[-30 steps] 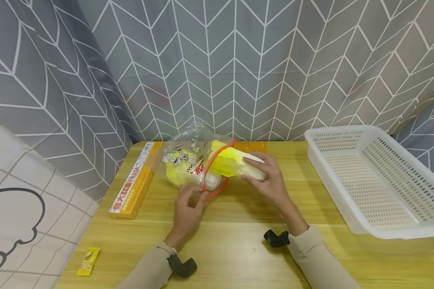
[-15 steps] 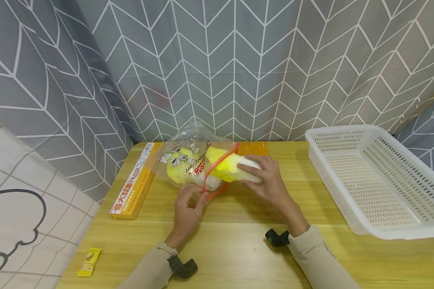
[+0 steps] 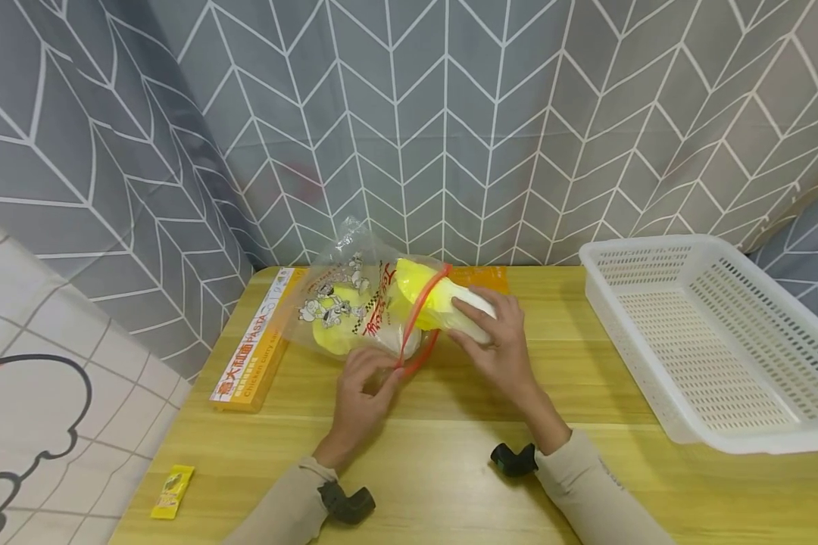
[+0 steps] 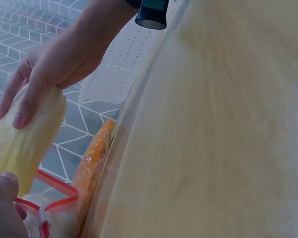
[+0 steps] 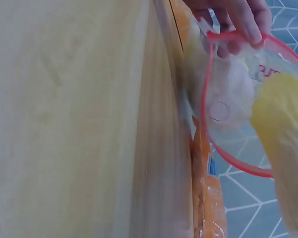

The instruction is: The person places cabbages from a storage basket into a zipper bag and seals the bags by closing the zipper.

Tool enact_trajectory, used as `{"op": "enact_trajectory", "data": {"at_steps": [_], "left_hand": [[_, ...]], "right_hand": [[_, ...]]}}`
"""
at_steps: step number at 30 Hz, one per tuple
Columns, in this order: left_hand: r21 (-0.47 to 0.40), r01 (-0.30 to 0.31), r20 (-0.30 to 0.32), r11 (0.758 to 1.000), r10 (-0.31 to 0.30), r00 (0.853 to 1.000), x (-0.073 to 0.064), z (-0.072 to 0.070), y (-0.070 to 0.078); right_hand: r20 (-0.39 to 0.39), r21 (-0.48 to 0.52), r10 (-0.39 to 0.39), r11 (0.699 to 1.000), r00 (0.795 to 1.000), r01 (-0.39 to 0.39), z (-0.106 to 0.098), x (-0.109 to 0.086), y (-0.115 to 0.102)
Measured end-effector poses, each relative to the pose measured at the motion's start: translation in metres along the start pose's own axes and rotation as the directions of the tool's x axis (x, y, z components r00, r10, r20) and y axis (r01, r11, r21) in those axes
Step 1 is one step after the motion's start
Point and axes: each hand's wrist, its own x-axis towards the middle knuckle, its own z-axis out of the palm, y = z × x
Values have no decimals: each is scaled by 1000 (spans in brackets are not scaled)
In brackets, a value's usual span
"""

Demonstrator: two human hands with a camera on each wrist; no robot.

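Note:
In the head view my left hand [image 3: 361, 397] pinches the red-edged mouth [image 3: 416, 310] of a clear plastic bag [image 3: 344, 246] printed with cartoon chefs. One napa cabbage [image 3: 330, 337] lies inside the bag; its pale round base [image 5: 228, 94] shows in the right wrist view. My right hand [image 3: 501, 348] grips a second napa cabbage [image 3: 453, 306] by its white base end. This cabbage tilts, its yellow leafy end through the bag's mouth and its base outside. In the left wrist view the same cabbage [image 4: 37, 129] hangs from the right hand's fingers, right above the red rim.
An orange and white pasta box [image 3: 252, 344] lies left of the bag. Behind the bag is an orange packet [image 3: 491, 278]. A white perforated basket [image 3: 682, 431] stands on the right. A small yellow sachet [image 3: 172, 492] lies front left. A patterned curtain [image 3: 477, 136] hangs behind the table.
My left hand has drawn the bag's mouth slightly right. The right hand has moved its cabbage a little left, so more of the leafy end lies inside the bag.

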Motion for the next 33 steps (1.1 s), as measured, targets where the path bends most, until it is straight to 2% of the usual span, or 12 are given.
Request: {"op": "enact_trajectory", "data": {"at_steps": [5,9,12,14,16,18,21,23,25,27,29,33], "left_hand": [[24,29,-2,999,-29,1000,1,0,0],[44,86,4,995,-86,996,2,0,1],[66,146,11,987,-147,989,3,0,1],[84,186,17,979,-188,982,3,0,0],[95,218,23,971,-221,975,3,0,0],[104,239,31,965,-244,969,3,0,0],[108,258,37,960,-263,964,2,-1,0],[114,266,34,957,-272,962,2,-1,0],[118,274,26,954,-279,960,1,-1,0],[121,283,16,951,-287,958,2,-2,0],[125,292,8,948,-295,955,2,-2,0],[123,301,10,946,-304,953,2,-2,0]], "right_hand": [[-96,-6,-41,999,995,41,2,-1,-6],[-151,17,-44,999,988,47,7,-3,-9],[-113,87,71,994,991,-61,11,-8,-8],[-49,148,212,968,976,-203,13,-10,-7],[29,202,367,909,930,-365,13,-12,-6],[98,236,496,830,863,-505,13,-13,-5],[192,264,612,721,767,-641,12,-14,-5],[246,256,639,683,729,-684,12,-15,-3],[307,236,638,668,707,-705,11,-16,-1],[361,207,612,683,704,-700,9,-17,2],[389,182,584,709,712,-681,7,-16,4],[358,190,528,766,770,-614,4,-13,5]]}}
